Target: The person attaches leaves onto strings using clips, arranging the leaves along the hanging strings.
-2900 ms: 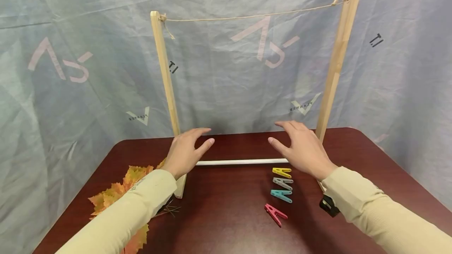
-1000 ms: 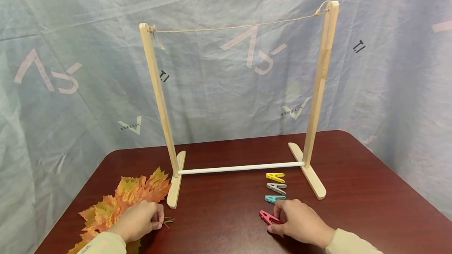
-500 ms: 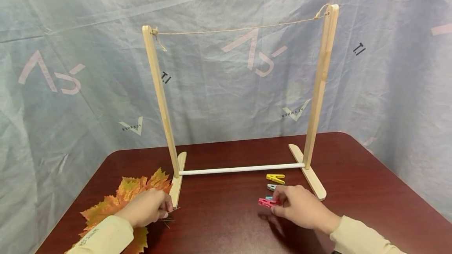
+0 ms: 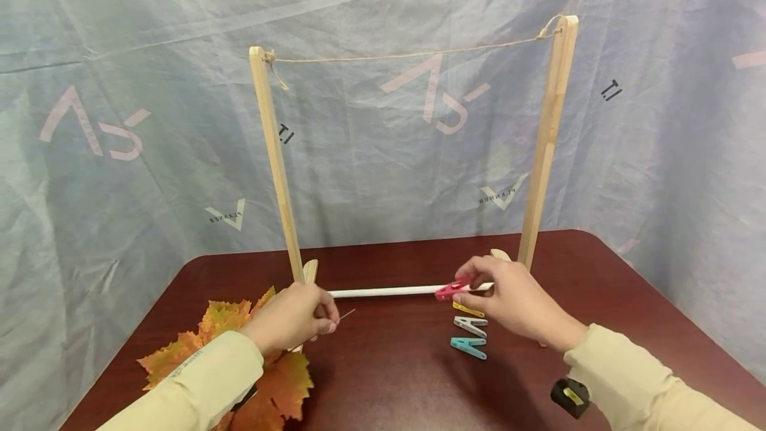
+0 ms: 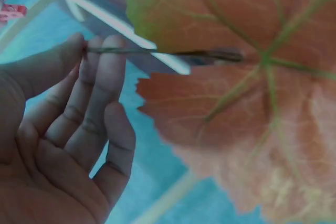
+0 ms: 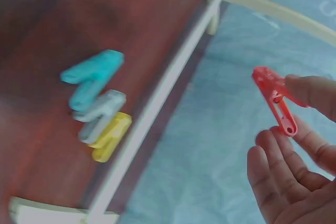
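Note:
My left hand [image 4: 294, 318] pinches the thin stem [image 5: 139, 51] of an orange maple leaf [image 5: 210, 95] between thumb and fingertips. The leaf hangs beneath the wrist, raised off the table. Between its thumb and fingers, my right hand [image 4: 509, 294] holds a red clothespin [image 4: 449, 290] in the air, in front of the white rod. Below that hand, a yellow clothespin [image 4: 469, 310], a grey clothespin [image 4: 470, 326] and a blue clothespin [image 4: 469, 347] lie in a row on the table. More autumn leaves [image 4: 224, 321] are spread at the left, partly covered by the left forearm.
A wooden stand rises ahead, with a left post [image 4: 275, 158], a right post [image 4: 549, 132] and a white rod [image 4: 383, 292] low between them. Twine [image 4: 407, 55] runs between the post tops. Grey cloth [image 4: 371, 151] hangs behind the dark red table [image 4: 383, 378].
Both hands came down to the table, the right picking up the red clothespin and the left a leaf by its stem. Both have since risen and moved forward, the left also rightward.

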`<state>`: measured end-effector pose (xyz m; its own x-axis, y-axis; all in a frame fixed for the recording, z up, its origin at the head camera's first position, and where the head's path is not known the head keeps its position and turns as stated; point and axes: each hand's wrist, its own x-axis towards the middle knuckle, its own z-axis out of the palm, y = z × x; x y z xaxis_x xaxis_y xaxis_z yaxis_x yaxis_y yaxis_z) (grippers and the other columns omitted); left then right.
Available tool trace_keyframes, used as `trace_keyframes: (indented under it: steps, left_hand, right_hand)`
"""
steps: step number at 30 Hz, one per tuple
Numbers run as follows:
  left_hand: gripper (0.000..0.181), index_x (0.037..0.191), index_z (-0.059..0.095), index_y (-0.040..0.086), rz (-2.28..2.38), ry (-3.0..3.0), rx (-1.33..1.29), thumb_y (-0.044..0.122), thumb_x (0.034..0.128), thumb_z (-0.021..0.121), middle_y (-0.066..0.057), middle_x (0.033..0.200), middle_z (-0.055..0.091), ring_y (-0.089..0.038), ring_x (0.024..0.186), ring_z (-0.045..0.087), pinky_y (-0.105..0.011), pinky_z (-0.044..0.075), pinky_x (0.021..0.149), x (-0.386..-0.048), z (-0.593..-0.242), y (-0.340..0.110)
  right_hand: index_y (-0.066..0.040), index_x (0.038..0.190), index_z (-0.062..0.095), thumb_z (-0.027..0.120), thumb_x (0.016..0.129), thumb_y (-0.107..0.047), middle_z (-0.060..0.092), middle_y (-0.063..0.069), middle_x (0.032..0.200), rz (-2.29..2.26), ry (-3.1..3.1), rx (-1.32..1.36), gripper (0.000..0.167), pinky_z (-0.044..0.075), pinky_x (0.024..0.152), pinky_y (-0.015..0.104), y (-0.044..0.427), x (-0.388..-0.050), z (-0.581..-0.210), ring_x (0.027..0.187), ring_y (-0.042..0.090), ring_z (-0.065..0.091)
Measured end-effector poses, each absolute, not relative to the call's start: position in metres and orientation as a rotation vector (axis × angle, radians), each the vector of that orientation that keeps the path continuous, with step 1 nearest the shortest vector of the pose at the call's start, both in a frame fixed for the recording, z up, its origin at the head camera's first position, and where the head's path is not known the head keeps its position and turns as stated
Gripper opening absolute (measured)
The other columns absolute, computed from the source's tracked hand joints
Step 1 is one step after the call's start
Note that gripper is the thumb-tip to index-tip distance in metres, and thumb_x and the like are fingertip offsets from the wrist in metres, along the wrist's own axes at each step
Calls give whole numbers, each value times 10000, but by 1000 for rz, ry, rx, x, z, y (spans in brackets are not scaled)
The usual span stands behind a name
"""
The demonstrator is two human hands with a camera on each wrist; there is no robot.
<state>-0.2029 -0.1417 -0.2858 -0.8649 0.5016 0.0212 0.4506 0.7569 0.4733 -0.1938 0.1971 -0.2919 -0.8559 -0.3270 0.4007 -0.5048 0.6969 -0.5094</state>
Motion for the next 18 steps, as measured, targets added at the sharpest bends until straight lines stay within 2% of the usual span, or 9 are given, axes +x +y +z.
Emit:
trace_keyframes:
  steps: [4,8,9,10,14,18]
  left_hand:
    - [123,833,721,144,827,2873,808,58,915,752,81,633,626,-101,570,601,-294,492,644,-206,-270,-126]
    - [58,885,742,115,941,2880,842,72,924,746,86,669,649,-113,596,614,-299,506,654,-210,-262,-116]
    - [43,898,745,104,971,2878,844,69,922,747,81,686,659,-124,602,620,-279,490,592,-210,-260,-113]
    - [31,908,744,96,997,2879,840,69,923,746,81,696,666,-124,610,620,-273,489,582,-211,-260,-111]
    - [35,940,751,94,1056,2924,861,68,917,754,84,746,693,-81,631,611,-268,501,619,-213,-256,-103]
    - [52,942,756,122,1155,2960,857,75,920,755,80,755,694,-84,630,611,-276,507,616,-216,-249,-96]
  right_hand:
    - [-120,1086,718,792,912,-226,720,-68,906,910,-2611,698,216,513,654,275,192,-197,-268,774,71,666]
    - [-101,1127,717,774,928,-236,714,-78,864,918,-2578,699,247,528,675,285,184,-200,-243,752,72,659]
    - [-96,1140,712,773,930,-242,710,-74,864,927,-2569,693,263,533,690,292,182,-200,-238,761,82,662]
    - [-89,1146,705,776,927,-250,708,-66,867,932,-2555,690,280,541,707,303,180,-200,-233,772,94,665]
    - [-87,1146,676,793,913,-284,701,-23,897,918,-2522,647,327,549,787,379,176,-205,-216,838,146,675]
    - [-95,1112,679,805,902,-263,705,6,907,927,-2503,634,297,534,784,390,172,-211,-199,857,170,670]
